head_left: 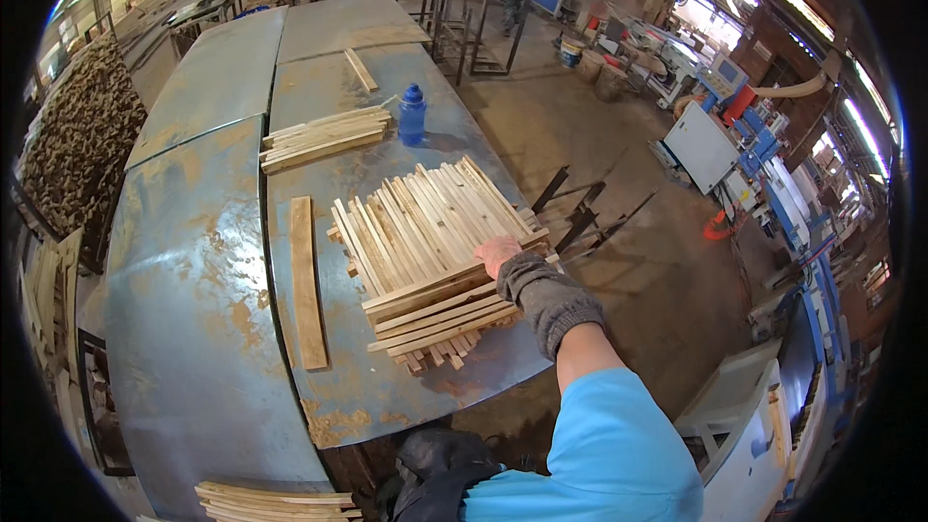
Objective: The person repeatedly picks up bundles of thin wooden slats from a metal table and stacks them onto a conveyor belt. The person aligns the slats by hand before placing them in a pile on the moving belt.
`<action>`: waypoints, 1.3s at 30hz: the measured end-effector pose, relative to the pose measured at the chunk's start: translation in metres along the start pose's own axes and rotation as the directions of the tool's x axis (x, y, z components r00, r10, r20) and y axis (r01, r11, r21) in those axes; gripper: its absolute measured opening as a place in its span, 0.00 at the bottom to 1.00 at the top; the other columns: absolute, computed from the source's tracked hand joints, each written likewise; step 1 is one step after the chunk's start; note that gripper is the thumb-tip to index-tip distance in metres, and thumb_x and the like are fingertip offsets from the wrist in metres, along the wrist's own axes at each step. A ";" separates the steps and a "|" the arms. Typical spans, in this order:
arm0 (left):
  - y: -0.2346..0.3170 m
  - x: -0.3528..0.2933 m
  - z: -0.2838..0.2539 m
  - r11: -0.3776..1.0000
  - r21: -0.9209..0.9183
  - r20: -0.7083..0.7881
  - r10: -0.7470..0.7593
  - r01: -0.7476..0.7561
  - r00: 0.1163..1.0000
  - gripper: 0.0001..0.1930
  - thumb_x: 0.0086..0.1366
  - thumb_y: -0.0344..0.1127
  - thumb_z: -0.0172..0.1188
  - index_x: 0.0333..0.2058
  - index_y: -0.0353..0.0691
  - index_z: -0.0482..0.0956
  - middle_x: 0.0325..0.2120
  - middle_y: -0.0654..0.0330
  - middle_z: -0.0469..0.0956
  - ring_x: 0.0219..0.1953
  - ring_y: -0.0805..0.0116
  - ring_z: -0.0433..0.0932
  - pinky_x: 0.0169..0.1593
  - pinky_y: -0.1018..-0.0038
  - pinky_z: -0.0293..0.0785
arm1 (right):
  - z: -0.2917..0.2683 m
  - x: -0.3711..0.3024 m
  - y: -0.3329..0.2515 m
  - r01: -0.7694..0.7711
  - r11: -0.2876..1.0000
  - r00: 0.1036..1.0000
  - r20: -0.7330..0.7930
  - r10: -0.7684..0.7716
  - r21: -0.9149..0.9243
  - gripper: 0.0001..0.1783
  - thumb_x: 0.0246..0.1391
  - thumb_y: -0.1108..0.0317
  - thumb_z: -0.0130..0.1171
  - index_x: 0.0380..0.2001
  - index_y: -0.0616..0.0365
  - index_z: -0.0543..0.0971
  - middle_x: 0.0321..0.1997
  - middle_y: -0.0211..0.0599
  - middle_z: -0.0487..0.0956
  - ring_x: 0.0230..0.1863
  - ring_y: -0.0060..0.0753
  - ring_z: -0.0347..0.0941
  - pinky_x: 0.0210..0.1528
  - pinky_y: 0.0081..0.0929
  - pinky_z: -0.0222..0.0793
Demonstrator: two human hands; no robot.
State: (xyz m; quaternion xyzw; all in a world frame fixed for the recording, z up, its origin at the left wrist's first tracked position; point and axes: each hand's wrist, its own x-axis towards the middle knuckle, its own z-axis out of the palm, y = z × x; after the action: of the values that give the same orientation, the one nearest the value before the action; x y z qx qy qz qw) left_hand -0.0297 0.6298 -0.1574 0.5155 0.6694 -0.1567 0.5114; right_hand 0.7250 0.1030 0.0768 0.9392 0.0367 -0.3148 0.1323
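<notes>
My right hand (pixel 499 253), in a pinkish work glove with a dark knitted cuff, is at the near right part of a stack of wooden strips (pixel 425 217). Its fingers are closed at a wooden strip (pixel 425 292) that lies crosswise along the stack's near edge; the fingertips are partly hidden. The top layer's strips run side by side, away from me. Below the crosswise strip, more layers show at the near side, with short ends sticking out. My left hand is out of view.
The stack stands on a worn metal table (pixel 193 261). A single board (pixel 307 280) lies left of it, a smaller strip bundle (pixel 324 138) and a blue bottle (pixel 412 116) beyond. More strips (pixel 275 503) show at the lower left. Machines (pixel 706 145) line the right; people stand far off.
</notes>
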 end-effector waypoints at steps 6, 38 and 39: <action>-0.016 0.015 0.003 0.564 0.703 0.230 0.399 -0.435 0.888 0.35 0.80 0.52 0.55 0.74 0.32 0.66 0.65 0.51 0.80 0.67 0.57 0.78 0.68 0.63 0.75 | 0.052 0.050 0.025 0.000 0.998 0.988 -0.152 -0.010 -0.066 0.26 0.67 0.72 0.59 0.66 0.41 0.82 0.64 0.43 0.85 0.61 0.57 0.82 0.63 0.51 0.79; -0.028 -0.070 0.044 0.446 -0.834 -0.265 0.189 -0.323 0.946 0.34 0.69 0.40 0.74 0.66 0.26 0.74 0.58 0.49 0.85 0.58 0.61 0.83 0.63 0.65 0.79 | 0.015 -0.153 -0.401 0.915 0.403 0.378 -0.310 -0.872 -0.020 0.28 0.64 0.69 0.59 0.67 0.64 0.77 0.53 0.48 0.87 0.56 0.51 0.83 0.60 0.40 0.76; -0.028 -0.068 0.045 0.445 -0.822 -0.291 0.211 -0.357 0.933 0.34 0.68 0.39 0.75 0.66 0.25 0.75 0.57 0.49 0.85 0.58 0.61 0.83 0.63 0.65 0.79 | 0.037 -0.177 -0.440 0.929 0.364 0.369 -0.190 -0.910 0.064 0.28 0.64 0.67 0.60 0.67 0.64 0.77 0.50 0.46 0.86 0.53 0.47 0.82 0.58 0.38 0.76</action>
State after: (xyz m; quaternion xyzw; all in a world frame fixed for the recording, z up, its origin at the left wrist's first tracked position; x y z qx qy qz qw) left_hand -0.0335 0.5485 -0.1282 0.3046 0.5960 0.3250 0.6681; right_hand 0.4954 0.5186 0.0558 0.7827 0.5374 -0.2786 -0.1445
